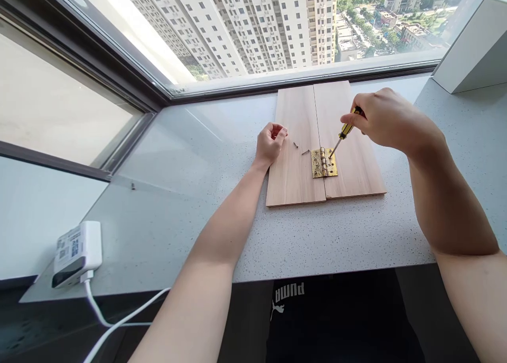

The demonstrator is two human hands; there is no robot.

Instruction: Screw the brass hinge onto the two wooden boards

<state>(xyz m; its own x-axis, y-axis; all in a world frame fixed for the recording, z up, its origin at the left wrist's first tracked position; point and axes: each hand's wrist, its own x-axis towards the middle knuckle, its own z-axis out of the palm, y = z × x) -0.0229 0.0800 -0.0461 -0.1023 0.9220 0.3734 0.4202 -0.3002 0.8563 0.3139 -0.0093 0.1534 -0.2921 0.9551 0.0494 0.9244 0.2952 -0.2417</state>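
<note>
1. I count two hands, both mine. My right hand (386, 120), right of centre in the upper half of the frame, is closed around one screwdriver (344, 135). Its yellow handle is pinched in my fingers and its shaft slants down and to the left.
2. The tip of the screwdriver meets one brass hinge (324, 163), on the upper part of its right leaf, just right of the knuckle.
3. The hinge lies flat across the seam of two wooden boards, the left board (293, 183) and the right board (358, 173). They lie side by side in the middle of the frame with their long edges touching.
4. My left hand (270, 143) is loosely clenched, with the fingers curled toward the palm. It rests at the left edge of the left board. I cannot tell whether anything is inside it.
5. Two loose screws lie on the left board between my left hand and the hinge. The upper screw (296, 145) is nearer my fingers, and the lower screw (305, 152) is just beside the hinge's upper left corner. The two do not touch.
6. One grey speckled counter (190, 204) carries the boards.
7. One white device (75, 252) sits at the counter's edge in the lower left of the frame, with one white cable (103, 320) trailing from it.
8. One white block (475, 46) stands in the upper right corner.
</note>
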